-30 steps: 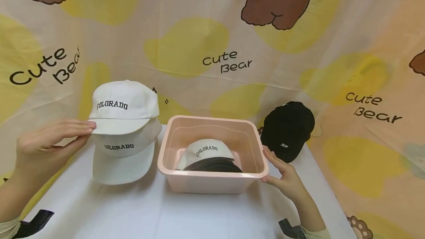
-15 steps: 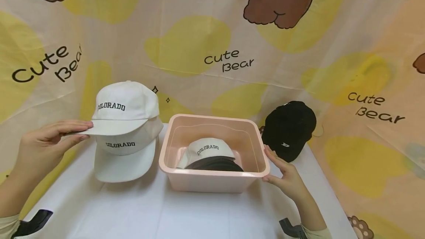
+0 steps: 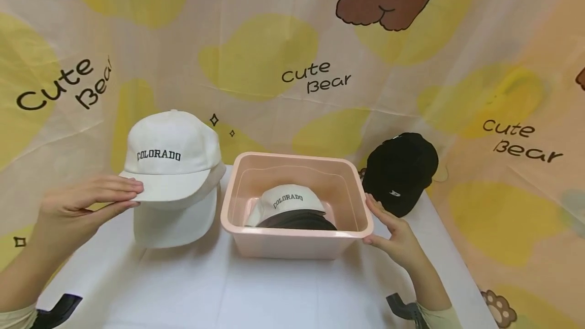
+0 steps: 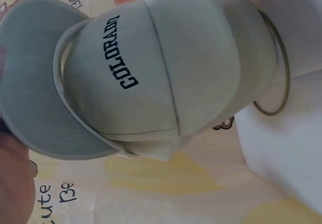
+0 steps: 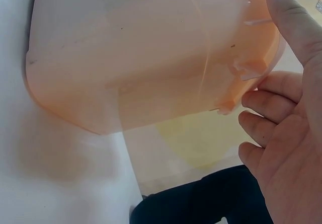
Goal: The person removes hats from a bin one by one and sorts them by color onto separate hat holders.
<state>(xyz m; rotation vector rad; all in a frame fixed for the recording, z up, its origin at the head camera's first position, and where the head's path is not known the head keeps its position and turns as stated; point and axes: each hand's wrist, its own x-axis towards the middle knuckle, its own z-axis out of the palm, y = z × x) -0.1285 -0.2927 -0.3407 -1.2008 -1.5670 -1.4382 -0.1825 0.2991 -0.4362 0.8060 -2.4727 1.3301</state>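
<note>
My left hand (image 3: 91, 202) pinches the brim of a white cap (image 3: 169, 138) between thumb and fingers. That cap, lettered COLORADO, sits over a second white cap (image 3: 178, 225), whose brim shows below it. From underneath, the left wrist view catches the held cap's grey brim (image 4: 45, 98) and the lower cap's lettering (image 4: 118, 58). My right hand (image 3: 397, 240) holds the right rim of a pink plastic bin (image 3: 292, 245), thumb at the near corner. Inside the bin lies another white COLORADO cap (image 3: 294, 196) behind dark brims (image 3: 297, 220).
A black cap (image 3: 401, 171) stands behind my right hand, right of the bin; part of it appears dark in the right wrist view. The white table (image 3: 256, 293) extends in front. A patterned bear cloth (image 3: 256, 55) hangs close behind everything.
The upper white cap has come down over the lower one, hiding its lettering in the head view, and my left hand has moved slightly down and right with it. My right hand stays on the bin.
</note>
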